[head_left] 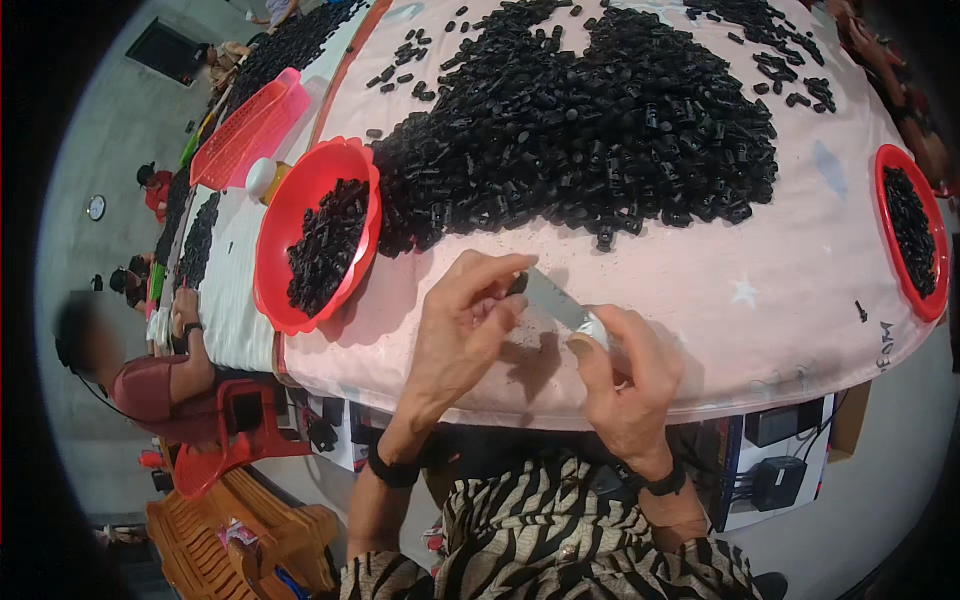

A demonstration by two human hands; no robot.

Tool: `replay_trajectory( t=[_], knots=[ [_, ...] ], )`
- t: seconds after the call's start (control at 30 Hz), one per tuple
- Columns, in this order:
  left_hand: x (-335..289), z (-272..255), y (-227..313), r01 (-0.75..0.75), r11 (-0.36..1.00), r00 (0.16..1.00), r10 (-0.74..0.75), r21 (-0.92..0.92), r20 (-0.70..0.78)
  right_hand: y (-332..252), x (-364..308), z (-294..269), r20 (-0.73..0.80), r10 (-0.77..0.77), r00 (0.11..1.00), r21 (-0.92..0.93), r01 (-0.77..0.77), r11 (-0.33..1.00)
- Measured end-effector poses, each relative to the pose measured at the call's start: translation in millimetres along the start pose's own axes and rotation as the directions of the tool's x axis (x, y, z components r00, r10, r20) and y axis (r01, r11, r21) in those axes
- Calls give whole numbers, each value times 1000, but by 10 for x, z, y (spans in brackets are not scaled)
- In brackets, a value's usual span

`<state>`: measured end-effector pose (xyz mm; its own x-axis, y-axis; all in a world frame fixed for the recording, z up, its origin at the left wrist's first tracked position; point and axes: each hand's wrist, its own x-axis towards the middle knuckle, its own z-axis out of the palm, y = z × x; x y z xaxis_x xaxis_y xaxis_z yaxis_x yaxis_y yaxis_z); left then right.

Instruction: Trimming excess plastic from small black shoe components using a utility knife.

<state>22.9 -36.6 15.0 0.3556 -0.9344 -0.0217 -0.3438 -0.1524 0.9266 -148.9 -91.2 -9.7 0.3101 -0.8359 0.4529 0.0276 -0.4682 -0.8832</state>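
My left hand (460, 325) is closed, pinching a small black piece (518, 284) between thumb and fingertips. In my right hand (632, 388) is a flat grey blade (552, 299), gripped at an end that looks wrapped in white. The blade's far end meets or nearly meets the black piece; the exact contact is hidden by my left fingers. Both hands are above the near edge of a pink cloth (740, 340). Beyond them lies a large heap of small black cylindrical pieces (580, 140).
Left of my hands, a red scalloped bowl (268, 245) holds black pieces. Behind it are a white-capped bottle (262, 178) and a pink basket (250, 130). Another red bowl (884, 165) stands at the right edge. A person (165, 390) sits at the left; others are farther off.
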Motion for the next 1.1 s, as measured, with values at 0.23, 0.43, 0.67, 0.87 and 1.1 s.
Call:
replay_trajectory(
  t=[0.23, 0.43, 0.67, 0.87, 1.1],
  knots=[
    [-340, -135, 88, 233, 876, 961, -273, -421, -35, -26, 9, -12, -17, -36, 999, -93, 35, 995],
    [-439, -151, 11, 159, 814, 974, -223, -558, -49, -58, -11, -7, 0, 28, 1000, -163, -27, 986],
    [-451, -116, -47, 104, 692, 979, -198, -714, -50, -79, -5, 20, 10, 50, 999, -231, -47, 972],
    [-338, -6, -106, 77, 599, 985, -169, -797, -32, -67, -28, 42, 20, 93, 995, -226, -86, 970],
    [-236, 21, -119, 114, 487, 972, -235, -866, -4, -86, -10, 80, 26, 71, 997, -241, -63, 969]
  ],
)
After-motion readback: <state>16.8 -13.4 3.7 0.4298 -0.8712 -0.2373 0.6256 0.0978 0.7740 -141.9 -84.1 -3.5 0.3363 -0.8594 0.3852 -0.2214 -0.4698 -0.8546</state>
